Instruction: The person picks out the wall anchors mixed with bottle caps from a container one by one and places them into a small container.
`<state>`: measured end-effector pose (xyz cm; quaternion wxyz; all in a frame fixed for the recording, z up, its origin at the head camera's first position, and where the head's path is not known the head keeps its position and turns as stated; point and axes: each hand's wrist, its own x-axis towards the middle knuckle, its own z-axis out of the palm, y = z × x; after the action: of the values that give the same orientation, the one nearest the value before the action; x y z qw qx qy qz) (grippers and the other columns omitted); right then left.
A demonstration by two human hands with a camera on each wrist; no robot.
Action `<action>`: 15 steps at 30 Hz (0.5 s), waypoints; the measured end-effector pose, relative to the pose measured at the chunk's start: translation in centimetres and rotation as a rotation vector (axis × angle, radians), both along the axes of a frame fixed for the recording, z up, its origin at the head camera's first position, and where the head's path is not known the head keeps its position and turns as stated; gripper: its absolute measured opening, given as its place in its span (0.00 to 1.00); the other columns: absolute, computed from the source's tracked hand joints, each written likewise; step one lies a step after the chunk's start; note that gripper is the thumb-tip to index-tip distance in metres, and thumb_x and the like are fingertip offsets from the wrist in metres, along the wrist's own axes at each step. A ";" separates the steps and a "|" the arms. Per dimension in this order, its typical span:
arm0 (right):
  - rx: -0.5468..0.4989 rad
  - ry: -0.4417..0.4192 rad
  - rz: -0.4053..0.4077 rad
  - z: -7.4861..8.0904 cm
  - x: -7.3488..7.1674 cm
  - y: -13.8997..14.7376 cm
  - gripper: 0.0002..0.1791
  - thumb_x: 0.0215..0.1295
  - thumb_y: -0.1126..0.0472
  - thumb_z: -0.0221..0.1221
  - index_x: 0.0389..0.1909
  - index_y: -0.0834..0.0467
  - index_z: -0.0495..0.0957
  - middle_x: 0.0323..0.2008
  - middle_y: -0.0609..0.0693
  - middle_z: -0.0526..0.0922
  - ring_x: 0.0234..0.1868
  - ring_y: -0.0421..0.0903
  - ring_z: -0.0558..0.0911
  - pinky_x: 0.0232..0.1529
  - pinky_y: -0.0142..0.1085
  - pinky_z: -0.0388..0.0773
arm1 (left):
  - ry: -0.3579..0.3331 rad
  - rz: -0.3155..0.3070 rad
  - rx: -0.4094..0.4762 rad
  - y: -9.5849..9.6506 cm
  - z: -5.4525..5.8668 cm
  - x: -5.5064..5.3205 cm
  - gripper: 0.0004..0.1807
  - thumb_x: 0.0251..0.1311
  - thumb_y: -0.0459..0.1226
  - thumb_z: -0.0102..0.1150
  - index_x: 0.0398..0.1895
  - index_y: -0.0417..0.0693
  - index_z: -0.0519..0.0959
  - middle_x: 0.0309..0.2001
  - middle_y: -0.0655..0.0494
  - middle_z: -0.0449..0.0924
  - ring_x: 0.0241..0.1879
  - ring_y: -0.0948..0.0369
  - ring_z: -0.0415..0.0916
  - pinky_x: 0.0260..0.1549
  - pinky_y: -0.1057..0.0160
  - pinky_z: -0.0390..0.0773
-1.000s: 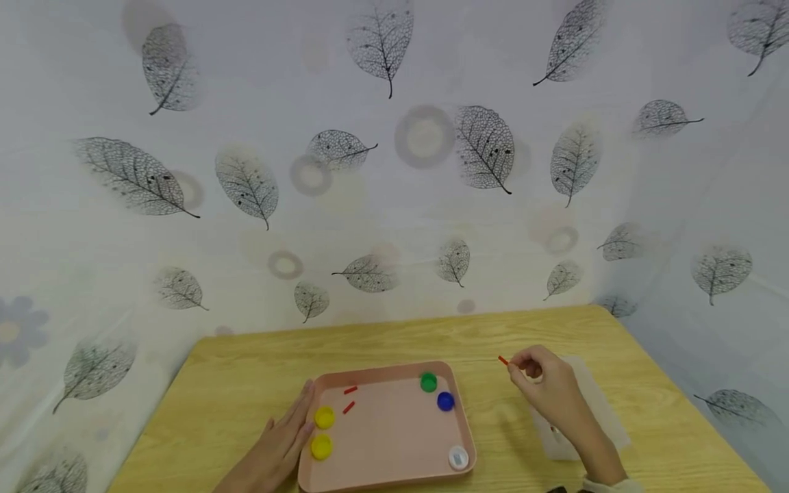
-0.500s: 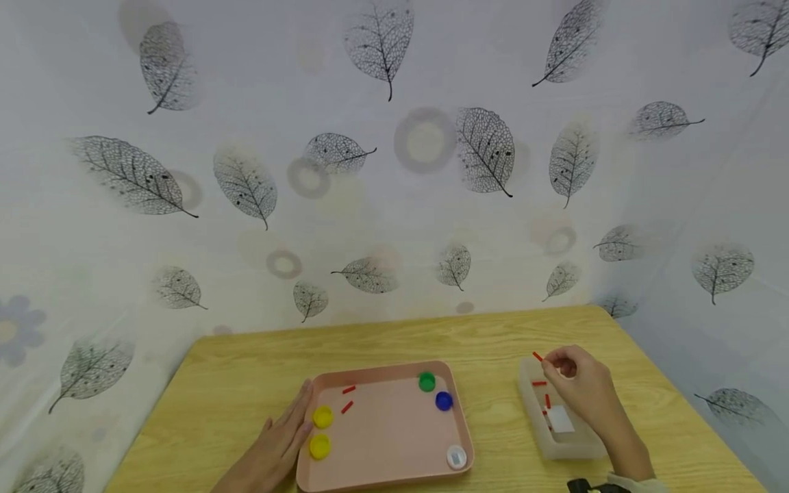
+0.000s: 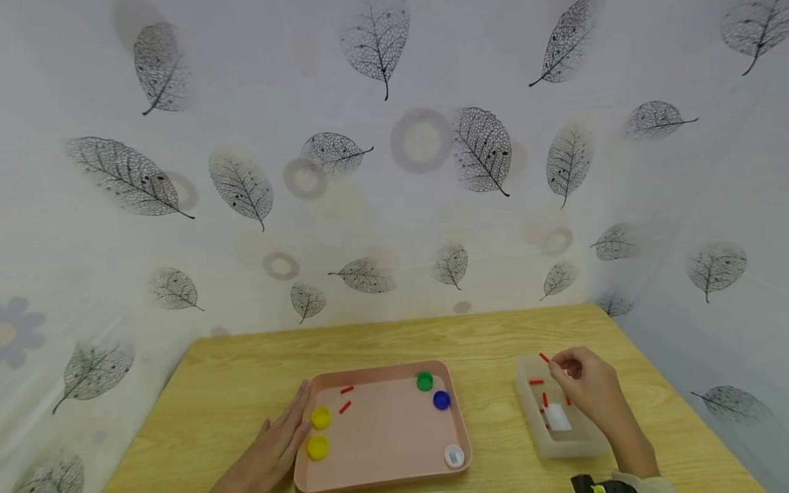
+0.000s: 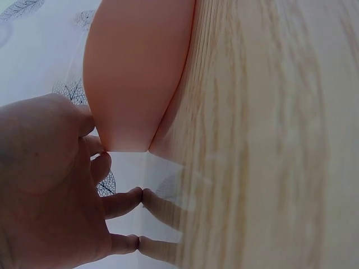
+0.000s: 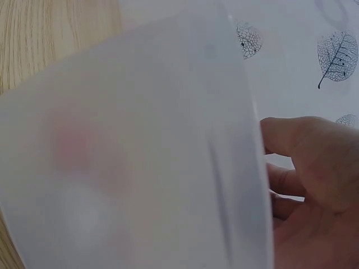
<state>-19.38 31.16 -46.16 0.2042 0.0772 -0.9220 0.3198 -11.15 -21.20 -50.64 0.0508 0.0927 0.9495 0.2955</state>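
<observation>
My right hand (image 3: 588, 387) pinches a small red stick (image 3: 544, 357) between thumb and fingertips, above the translucent white box (image 3: 570, 448). Several more red sticks, one of them (image 3: 536, 382), lie in that box beside a white rectangular piece (image 3: 559, 416). In the right wrist view the box wall (image 5: 168, 140) hides the fingertips and the stick. Extended fingers of my left hand (image 3: 277, 441) rest along the left side of the pink tray (image 3: 382, 485). Seen from the left wrist, the hand (image 4: 50, 179) touches the tray's outer wall (image 4: 137, 73).
Inside the tray are two red sticks, one here (image 3: 345, 407), two yellow caps, one here (image 3: 318, 447), a green cap (image 3: 424, 381), a blue cap (image 3: 441, 400) and a white cap (image 3: 454, 457). The wooden table (image 3: 493, 411) meets a leaf-patterned cloth (image 3: 394, 205) behind.
My right hand has moved right with the red stick, from beside the box's left edge to over the box, uncovering the sticks inside. The left hand stays against the tray.
</observation>
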 end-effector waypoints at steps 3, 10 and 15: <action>0.001 0.000 0.001 0.0 0.1 0.1 0.03 0.64 0.67 0.67 0.35 0.63 0.82 0.27 0.46 0.79 0.27 0.37 0.73 0.27 0.33 0.73 | 0.003 -0.003 -0.001 -0.1 0.0 0.1 0.34 0.84 0.53 0.30 0.85 0.54 0.40 0.83 0.56 0.38 0.78 0.47 0.48 0.63 0.19 0.46; 0.011 0.004 -0.019 -0.1 0.3 0.2 0.05 0.64 0.65 0.69 0.34 0.63 0.82 0.26 0.46 0.79 0.26 0.36 0.71 0.26 0.33 0.72 | 0.003 -0.015 -0.003 -0.2 0.1 0.1 0.34 0.84 0.52 0.29 0.85 0.55 0.39 0.83 0.55 0.37 0.79 0.45 0.48 0.63 0.19 0.45; 0.010 0.020 -0.021 -0.1 0.5 0.1 0.06 0.63 0.65 0.69 0.34 0.63 0.82 0.26 0.46 0.79 0.26 0.36 0.71 0.27 0.33 0.72 | -0.011 -0.014 -0.010 -0.3 0.2 0.1 0.34 0.84 0.53 0.29 0.85 0.56 0.38 0.83 0.56 0.37 0.79 0.45 0.48 0.63 0.19 0.45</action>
<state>-18.88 31.22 -46.21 0.2164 0.0715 -0.9223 0.3121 -11.01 -21.51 -50.47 0.0587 0.0976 0.9499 0.2910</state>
